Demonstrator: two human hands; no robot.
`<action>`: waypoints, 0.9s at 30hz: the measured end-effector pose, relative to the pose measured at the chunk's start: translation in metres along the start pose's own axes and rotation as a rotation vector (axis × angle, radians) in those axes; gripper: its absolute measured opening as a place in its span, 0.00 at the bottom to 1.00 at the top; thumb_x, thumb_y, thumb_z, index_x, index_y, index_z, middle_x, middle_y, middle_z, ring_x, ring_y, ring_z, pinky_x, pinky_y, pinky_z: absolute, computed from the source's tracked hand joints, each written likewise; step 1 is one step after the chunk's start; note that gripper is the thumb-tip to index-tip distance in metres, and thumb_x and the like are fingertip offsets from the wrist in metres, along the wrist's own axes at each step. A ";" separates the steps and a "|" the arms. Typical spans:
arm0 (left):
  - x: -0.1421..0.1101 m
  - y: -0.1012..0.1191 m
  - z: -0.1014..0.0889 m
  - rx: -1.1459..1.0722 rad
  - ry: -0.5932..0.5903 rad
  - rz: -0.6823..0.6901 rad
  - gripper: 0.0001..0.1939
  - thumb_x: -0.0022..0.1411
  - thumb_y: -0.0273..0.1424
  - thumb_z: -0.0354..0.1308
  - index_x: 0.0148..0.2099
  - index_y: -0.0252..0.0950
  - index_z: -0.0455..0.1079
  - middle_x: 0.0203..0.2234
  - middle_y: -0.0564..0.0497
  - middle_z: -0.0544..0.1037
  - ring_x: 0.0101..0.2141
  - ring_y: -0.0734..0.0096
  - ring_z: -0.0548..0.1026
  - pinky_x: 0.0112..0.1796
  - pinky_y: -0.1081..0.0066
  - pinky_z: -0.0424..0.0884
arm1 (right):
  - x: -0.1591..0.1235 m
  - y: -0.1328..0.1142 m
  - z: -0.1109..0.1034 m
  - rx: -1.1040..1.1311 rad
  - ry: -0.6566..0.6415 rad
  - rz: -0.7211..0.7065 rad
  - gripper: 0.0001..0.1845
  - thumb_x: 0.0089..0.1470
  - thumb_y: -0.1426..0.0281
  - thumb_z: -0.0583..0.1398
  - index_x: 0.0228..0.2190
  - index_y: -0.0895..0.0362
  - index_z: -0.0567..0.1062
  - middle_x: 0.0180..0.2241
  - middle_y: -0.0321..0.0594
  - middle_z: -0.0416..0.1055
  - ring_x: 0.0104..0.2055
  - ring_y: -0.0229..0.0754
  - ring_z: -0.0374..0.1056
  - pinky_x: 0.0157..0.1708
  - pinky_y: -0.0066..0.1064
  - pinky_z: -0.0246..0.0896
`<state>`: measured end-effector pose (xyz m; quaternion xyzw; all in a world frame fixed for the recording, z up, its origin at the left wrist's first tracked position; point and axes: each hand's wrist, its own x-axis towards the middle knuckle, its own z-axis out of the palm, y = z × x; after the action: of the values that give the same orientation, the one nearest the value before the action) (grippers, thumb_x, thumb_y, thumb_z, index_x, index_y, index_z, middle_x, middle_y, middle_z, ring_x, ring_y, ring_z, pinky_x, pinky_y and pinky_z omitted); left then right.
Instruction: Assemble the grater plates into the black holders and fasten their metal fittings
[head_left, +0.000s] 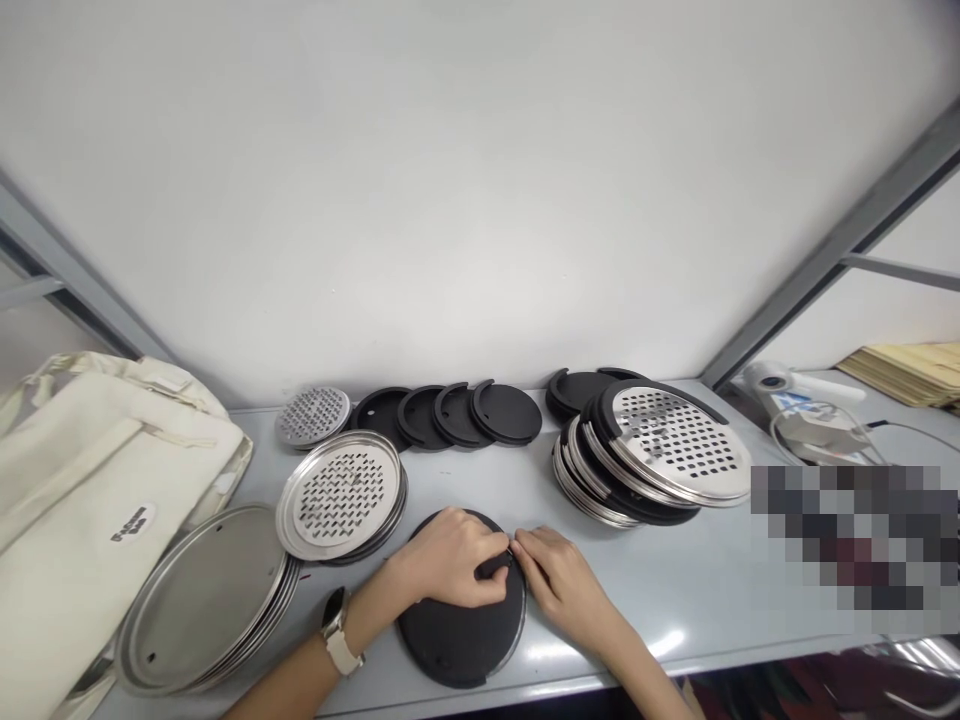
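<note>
A black round disc [461, 635] lies flat on the grey table [675, 600] near its front edge. My left hand [450, 560], with a watch at the wrist, rests on the disc's top, fingers curled and pinching at its right rim. My right hand [559, 580] meets it there, fingertips pressed together on the same rim spot. Whether a thin ring sits on the rim I cannot tell.
Perforated steel discs [341, 492] and plain steel trays [206, 595] are stacked at left, beside a cream bag [82, 490]. A row of black discs [450, 413] lines the back. A mixed stack of steel and black discs [652, 450] stands right. Cables and a device lie far right.
</note>
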<state>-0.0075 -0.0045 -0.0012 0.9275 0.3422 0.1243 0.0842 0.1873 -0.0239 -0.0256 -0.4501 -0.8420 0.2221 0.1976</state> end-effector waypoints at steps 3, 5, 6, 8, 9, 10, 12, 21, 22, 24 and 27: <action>0.000 0.000 0.000 -0.002 0.004 -0.004 0.07 0.53 0.34 0.54 0.28 0.38 0.62 0.20 0.55 0.72 0.23 0.70 0.70 0.24 0.71 0.56 | 0.000 0.000 0.000 0.008 -0.003 -0.003 0.15 0.65 0.69 0.44 0.26 0.55 0.61 0.25 0.37 0.63 0.31 0.40 0.61 0.31 0.30 0.52; 0.000 -0.001 0.001 0.000 0.002 -0.004 0.07 0.53 0.35 0.54 0.27 0.37 0.62 0.20 0.55 0.72 0.23 0.70 0.70 0.25 0.71 0.57 | -0.001 0.000 -0.001 0.017 -0.005 -0.008 0.15 0.65 0.69 0.44 0.26 0.55 0.59 0.24 0.36 0.62 0.30 0.40 0.60 0.31 0.30 0.51; 0.000 -0.001 0.001 0.003 0.001 -0.004 0.07 0.53 0.35 0.54 0.28 0.37 0.62 0.20 0.54 0.72 0.23 0.70 0.71 0.25 0.71 0.57 | -0.001 -0.001 -0.001 0.022 -0.004 -0.010 0.15 0.65 0.69 0.44 0.25 0.55 0.59 0.24 0.36 0.62 0.30 0.40 0.60 0.30 0.30 0.51; -0.001 -0.001 0.002 0.012 0.001 0.000 0.07 0.54 0.35 0.54 0.28 0.37 0.63 0.20 0.54 0.72 0.24 0.69 0.71 0.25 0.71 0.57 | -0.001 -0.002 -0.002 0.033 0.000 -0.010 0.14 0.64 0.69 0.45 0.26 0.55 0.59 0.25 0.36 0.62 0.30 0.40 0.60 0.30 0.30 0.51; -0.001 -0.001 0.002 0.018 0.002 0.001 0.06 0.54 0.35 0.53 0.28 0.37 0.63 0.21 0.54 0.72 0.24 0.69 0.71 0.25 0.71 0.57 | -0.002 -0.003 -0.002 0.039 0.003 -0.009 0.14 0.64 0.69 0.45 0.26 0.55 0.58 0.25 0.36 0.62 0.30 0.40 0.60 0.30 0.30 0.51; 0.000 -0.001 0.002 0.023 0.005 0.003 0.06 0.54 0.34 0.53 0.29 0.37 0.64 0.21 0.53 0.73 0.24 0.69 0.71 0.25 0.70 0.57 | -0.002 -0.003 -0.003 0.047 0.006 -0.006 0.13 0.64 0.69 0.45 0.26 0.55 0.58 0.25 0.36 0.62 0.30 0.40 0.60 0.30 0.30 0.51; 0.000 -0.001 0.001 0.027 0.010 0.006 0.06 0.54 0.34 0.53 0.29 0.37 0.64 0.21 0.53 0.73 0.24 0.69 0.71 0.25 0.70 0.57 | -0.002 -0.005 -0.004 0.072 0.012 0.006 0.12 0.64 0.69 0.46 0.27 0.54 0.58 0.26 0.36 0.62 0.30 0.40 0.60 0.30 0.30 0.51; -0.001 0.000 0.001 0.026 0.005 0.006 0.06 0.54 0.35 0.53 0.30 0.37 0.65 0.22 0.53 0.74 0.24 0.68 0.72 0.25 0.70 0.59 | -0.002 -0.007 -0.005 0.233 0.057 0.066 0.08 0.64 0.68 0.46 0.30 0.53 0.56 0.27 0.34 0.63 0.30 0.39 0.61 0.30 0.29 0.54; -0.001 0.000 0.002 0.027 0.005 0.005 0.06 0.54 0.34 0.53 0.31 0.37 0.65 0.22 0.53 0.74 0.24 0.68 0.72 0.25 0.70 0.59 | -0.002 -0.006 -0.003 0.251 0.065 0.074 0.08 0.64 0.69 0.46 0.31 0.53 0.56 0.27 0.34 0.62 0.29 0.39 0.61 0.31 0.29 0.54; -0.001 0.000 0.002 0.030 0.004 0.005 0.06 0.54 0.34 0.53 0.31 0.37 0.65 0.23 0.53 0.74 0.25 0.68 0.72 0.26 0.70 0.60 | -0.003 -0.003 -0.001 0.274 0.084 0.076 0.07 0.64 0.69 0.46 0.32 0.53 0.57 0.28 0.34 0.62 0.30 0.39 0.61 0.32 0.30 0.56; -0.001 -0.001 0.002 0.035 0.004 -0.001 0.06 0.55 0.34 0.53 0.30 0.37 0.64 0.22 0.53 0.74 0.25 0.68 0.72 0.26 0.70 0.59 | -0.003 0.001 0.002 0.264 0.139 0.034 0.06 0.64 0.70 0.46 0.33 0.53 0.58 0.32 0.38 0.62 0.35 0.40 0.61 0.37 0.33 0.57</action>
<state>-0.0079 -0.0048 -0.0035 0.9285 0.3449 0.1200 0.0676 0.1883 -0.0261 -0.0281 -0.4488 -0.7819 0.3028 0.3090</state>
